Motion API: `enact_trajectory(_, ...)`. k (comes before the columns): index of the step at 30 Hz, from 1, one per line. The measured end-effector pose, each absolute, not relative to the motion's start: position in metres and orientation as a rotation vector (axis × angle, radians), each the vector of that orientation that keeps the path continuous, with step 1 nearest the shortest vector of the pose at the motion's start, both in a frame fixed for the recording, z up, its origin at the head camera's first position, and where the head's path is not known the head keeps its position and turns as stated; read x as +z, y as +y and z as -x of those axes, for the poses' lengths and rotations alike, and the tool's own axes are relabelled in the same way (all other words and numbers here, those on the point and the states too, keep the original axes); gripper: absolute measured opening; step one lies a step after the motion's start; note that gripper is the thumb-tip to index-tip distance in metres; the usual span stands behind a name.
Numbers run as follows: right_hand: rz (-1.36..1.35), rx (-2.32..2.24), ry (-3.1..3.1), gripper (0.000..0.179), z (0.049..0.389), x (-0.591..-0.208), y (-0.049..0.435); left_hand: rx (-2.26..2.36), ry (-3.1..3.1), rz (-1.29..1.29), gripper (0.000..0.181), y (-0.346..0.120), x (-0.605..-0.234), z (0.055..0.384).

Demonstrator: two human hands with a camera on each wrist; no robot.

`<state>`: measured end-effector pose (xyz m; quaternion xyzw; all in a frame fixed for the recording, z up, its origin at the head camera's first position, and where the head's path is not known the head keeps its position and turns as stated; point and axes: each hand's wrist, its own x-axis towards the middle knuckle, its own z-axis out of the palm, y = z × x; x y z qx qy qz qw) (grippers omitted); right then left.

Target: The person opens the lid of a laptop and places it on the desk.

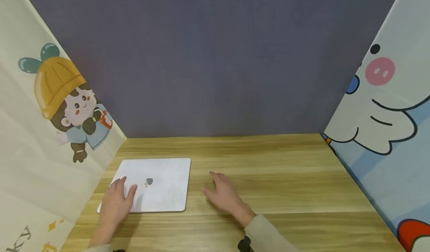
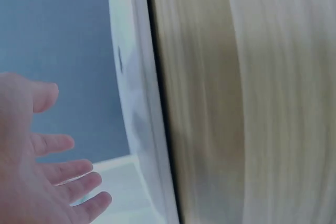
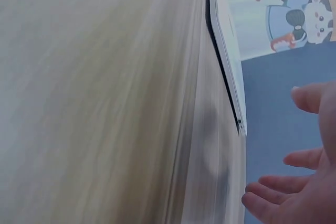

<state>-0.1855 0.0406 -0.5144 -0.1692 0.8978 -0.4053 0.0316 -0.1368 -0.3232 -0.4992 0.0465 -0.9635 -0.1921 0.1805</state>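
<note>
On the left half of the wood-grain counter (image 1: 285,177), I see a closed silver-white laptop (image 1: 161,186) lying flat, a dark apple-shaped logo (image 1: 149,182) near the middle of its lid. Its near edge runs roughly parallel to the person's side of the counter.

Over the laptop's left near portion I have the left hand (image 1: 117,199), thumb well out from the fingers; the wrist feeds show me a gap between it and the lid. To the laptop's right, apart from its edge, the right hand (image 1: 223,194) hangs above the bare wood. From its own wrist feed I make out loosely bent fingers with the thumb standing away. Both hands are wide and hold nothing.

Farther down the arms I get pale sleeves (image 1: 268,231), with a dark band (image 1: 244,243) at the right wrist. Behind the counter, a dark grey panel (image 1: 215,58) fills the top of my head view. Along the left, a cream cloth (image 1: 20,132) carries a cartoon child (image 1: 77,106) in a yellow hat; along the right, a white and blue cloth (image 1: 369,177) shows a cartoon with a pink snout (image 1: 380,71).
</note>
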Motion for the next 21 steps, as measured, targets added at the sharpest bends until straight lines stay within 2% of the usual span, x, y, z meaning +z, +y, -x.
enact_trajectory(21,0.404,-1.339,2.641,0.07,0.195,-0.513,-0.028,-0.667,-2.954,-0.531,0.069,-0.383,-0.517,0.159)
